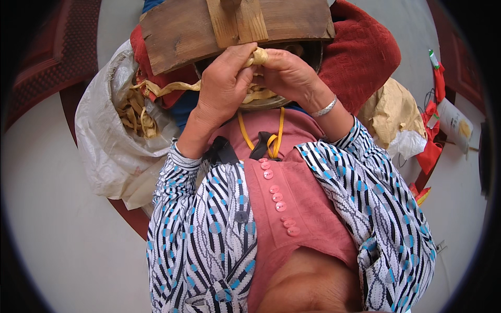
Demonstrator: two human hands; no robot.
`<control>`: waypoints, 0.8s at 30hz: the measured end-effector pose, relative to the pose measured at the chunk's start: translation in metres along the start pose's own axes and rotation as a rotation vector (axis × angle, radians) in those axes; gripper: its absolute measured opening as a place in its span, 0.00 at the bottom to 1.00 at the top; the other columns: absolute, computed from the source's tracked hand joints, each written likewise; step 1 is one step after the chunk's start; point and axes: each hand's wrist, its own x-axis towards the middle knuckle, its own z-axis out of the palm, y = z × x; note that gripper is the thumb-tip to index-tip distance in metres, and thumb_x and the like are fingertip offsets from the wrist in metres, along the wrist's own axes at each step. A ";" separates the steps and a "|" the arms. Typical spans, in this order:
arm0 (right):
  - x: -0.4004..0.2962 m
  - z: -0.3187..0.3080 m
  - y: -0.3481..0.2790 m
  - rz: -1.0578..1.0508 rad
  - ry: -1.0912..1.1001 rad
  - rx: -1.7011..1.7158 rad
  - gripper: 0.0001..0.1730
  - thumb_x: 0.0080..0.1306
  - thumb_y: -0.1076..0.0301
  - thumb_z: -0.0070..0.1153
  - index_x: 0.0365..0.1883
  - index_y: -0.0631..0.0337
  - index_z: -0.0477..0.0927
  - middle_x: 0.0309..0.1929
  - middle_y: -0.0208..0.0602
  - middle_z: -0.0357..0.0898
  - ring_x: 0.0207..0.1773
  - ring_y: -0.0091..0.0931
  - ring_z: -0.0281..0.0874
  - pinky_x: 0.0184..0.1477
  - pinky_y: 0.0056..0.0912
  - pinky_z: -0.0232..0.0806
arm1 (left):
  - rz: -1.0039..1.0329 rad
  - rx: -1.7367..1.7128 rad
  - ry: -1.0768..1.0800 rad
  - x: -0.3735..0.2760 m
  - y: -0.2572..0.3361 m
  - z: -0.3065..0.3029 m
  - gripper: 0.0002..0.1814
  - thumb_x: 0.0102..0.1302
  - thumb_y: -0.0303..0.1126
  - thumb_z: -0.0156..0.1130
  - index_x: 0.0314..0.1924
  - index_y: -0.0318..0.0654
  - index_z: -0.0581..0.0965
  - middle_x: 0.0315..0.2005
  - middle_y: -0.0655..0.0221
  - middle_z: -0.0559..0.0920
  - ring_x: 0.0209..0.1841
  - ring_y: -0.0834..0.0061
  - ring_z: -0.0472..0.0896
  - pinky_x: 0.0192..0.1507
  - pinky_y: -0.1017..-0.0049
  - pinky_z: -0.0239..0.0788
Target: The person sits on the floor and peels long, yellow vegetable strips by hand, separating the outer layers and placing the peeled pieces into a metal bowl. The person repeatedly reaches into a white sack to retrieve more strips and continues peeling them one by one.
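Observation:
My left hand (227,80) and my right hand (291,72) meet at the top centre, pinching a small wrapped bundle of pale yellow strip (260,56) between their fingertips. A long strip (168,89) of the same kind runs from behind my left hand to a white woven plastic sack (96,129) at the left, where tan strips (137,113) lie in its mouth. Below the hands a round metal basin (274,103) holds more pale strip, partly hidden. A wooden board with a lighter crosspiece (236,25) covers the basin's far side. The strips' material is unclear.
Red cloth (360,54) drapes over both knees beside the board. Crumpled brown paper (395,105) and white plastic lie at the right, near red packaging (430,148) and a white printed bag (456,123). Dark red furniture (54,51) stands at the upper left.

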 end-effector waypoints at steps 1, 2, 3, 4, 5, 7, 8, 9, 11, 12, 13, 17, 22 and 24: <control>-0.001 0.002 -0.003 -0.018 0.056 -0.090 0.15 0.72 0.64 0.55 0.50 0.66 0.81 0.50 0.33 0.81 0.53 0.24 0.79 0.57 0.31 0.72 | -0.022 -0.020 -0.027 0.005 0.006 -0.003 0.19 0.63 0.27 0.63 0.55 0.34 0.77 0.46 0.54 0.82 0.46 0.53 0.82 0.48 0.67 0.75; -0.002 0.005 -0.007 -0.036 0.112 -0.181 0.14 0.72 0.66 0.55 0.48 0.67 0.82 0.51 0.33 0.81 0.53 0.24 0.79 0.56 0.30 0.71 | -0.044 -0.040 -0.054 0.011 0.014 -0.006 0.19 0.63 0.28 0.63 0.54 0.34 0.77 0.46 0.54 0.82 0.47 0.53 0.82 0.48 0.66 0.74; -0.001 0.009 -0.009 -0.045 0.155 -0.272 0.12 0.71 0.68 0.56 0.47 0.67 0.83 0.51 0.32 0.81 0.53 0.24 0.79 0.56 0.29 0.71 | -0.071 -0.049 -0.071 0.014 0.020 -0.009 0.19 0.63 0.29 0.64 0.54 0.34 0.77 0.46 0.54 0.81 0.47 0.53 0.82 0.48 0.66 0.74; 0.005 0.011 -0.003 -0.268 0.252 -0.532 0.09 0.67 0.74 0.55 0.40 0.68 0.85 0.52 0.35 0.80 0.53 0.24 0.78 0.54 0.28 0.70 | -0.028 0.028 -0.017 0.016 0.022 -0.008 0.16 0.65 0.33 0.62 0.51 0.35 0.77 0.42 0.55 0.82 0.44 0.53 0.82 0.44 0.65 0.74; 0.007 0.017 -0.004 -0.352 0.277 -0.734 0.08 0.66 0.75 0.55 0.38 0.69 0.85 0.53 0.37 0.79 0.53 0.26 0.78 0.54 0.28 0.69 | -0.084 0.087 -0.021 0.018 0.024 -0.007 0.14 0.66 0.34 0.61 0.49 0.35 0.78 0.40 0.55 0.82 0.41 0.52 0.82 0.43 0.64 0.74; 0.006 0.031 -0.011 -0.524 0.330 -1.146 0.08 0.63 0.77 0.55 0.36 0.69 0.84 0.54 0.40 0.78 0.54 0.29 0.78 0.55 0.28 0.68 | -0.189 0.197 -0.027 0.022 0.026 -0.004 0.13 0.68 0.37 0.58 0.46 0.36 0.78 0.35 0.56 0.83 0.37 0.51 0.82 0.39 0.62 0.74; 0.007 0.032 -0.011 -0.613 0.323 -1.259 0.07 0.61 0.78 0.58 0.36 0.69 0.83 0.53 0.41 0.78 0.55 0.33 0.78 0.55 0.30 0.68 | -0.224 0.208 -0.043 0.023 0.024 -0.004 0.13 0.69 0.38 0.57 0.45 0.35 0.77 0.32 0.58 0.82 0.34 0.53 0.81 0.37 0.63 0.73; 0.007 0.033 -0.010 -0.692 0.323 -1.340 0.06 0.60 0.78 0.59 0.36 0.69 0.83 0.53 0.42 0.78 0.54 0.34 0.78 0.55 0.30 0.69 | -0.261 0.216 -0.060 0.023 0.020 -0.003 0.14 0.70 0.39 0.56 0.44 0.35 0.77 0.28 0.60 0.82 0.30 0.56 0.81 0.34 0.64 0.73; 0.006 0.033 -0.009 -0.854 0.319 -1.499 0.07 0.59 0.78 0.61 0.36 0.69 0.83 0.52 0.42 0.79 0.53 0.36 0.78 0.55 0.31 0.69 | -0.382 -0.021 -0.064 0.021 0.005 0.000 0.16 0.72 0.41 0.55 0.42 0.34 0.77 0.23 0.65 0.80 0.24 0.64 0.78 0.30 0.68 0.70; 0.005 0.037 -0.012 -0.912 0.321 -1.534 0.05 0.58 0.78 0.62 0.33 0.69 0.82 0.51 0.43 0.79 0.52 0.35 0.78 0.54 0.31 0.69 | -0.459 -0.267 -0.051 0.022 -0.003 0.001 0.17 0.73 0.42 0.55 0.42 0.33 0.77 0.21 0.68 0.78 0.22 0.70 0.76 0.28 0.71 0.68; 0.005 0.038 -0.011 -0.880 0.347 -1.446 0.04 0.59 0.78 0.62 0.33 0.69 0.83 0.51 0.42 0.78 0.52 0.34 0.78 0.54 0.30 0.69 | -0.532 -0.515 -0.039 0.022 -0.007 0.003 0.17 0.74 0.43 0.54 0.41 0.32 0.77 0.19 0.72 0.76 0.20 0.76 0.74 0.26 0.74 0.66; 0.009 0.036 -0.023 -0.764 0.479 -1.049 0.05 0.64 0.75 0.60 0.33 0.69 0.84 0.51 0.37 0.78 0.52 0.26 0.77 0.53 0.25 0.68 | -0.838 -0.973 -0.048 0.007 0.028 -0.002 0.15 0.77 0.41 0.52 0.40 0.37 0.78 0.20 0.80 0.73 0.17 0.92 0.60 0.19 0.87 0.48; 0.007 0.013 -0.019 -0.519 0.315 -0.582 0.11 0.72 0.70 0.55 0.48 0.65 0.84 0.56 0.29 0.75 0.51 0.18 0.76 0.56 0.21 0.68 | -0.368 -0.252 -0.017 -0.025 0.009 -0.004 0.10 0.75 0.35 0.57 0.44 0.35 0.80 0.24 0.71 0.78 0.22 0.82 0.73 0.25 0.80 0.63; 0.001 0.020 -0.031 -0.525 0.418 -0.671 0.13 0.71 0.69 0.57 0.50 0.65 0.83 0.51 0.29 0.78 0.50 0.17 0.76 0.52 0.20 0.69 | -0.251 0.218 -0.035 -0.020 0.016 -0.012 0.07 0.70 0.31 0.61 0.45 0.37 0.80 0.31 0.64 0.82 0.31 0.68 0.82 0.35 0.72 0.72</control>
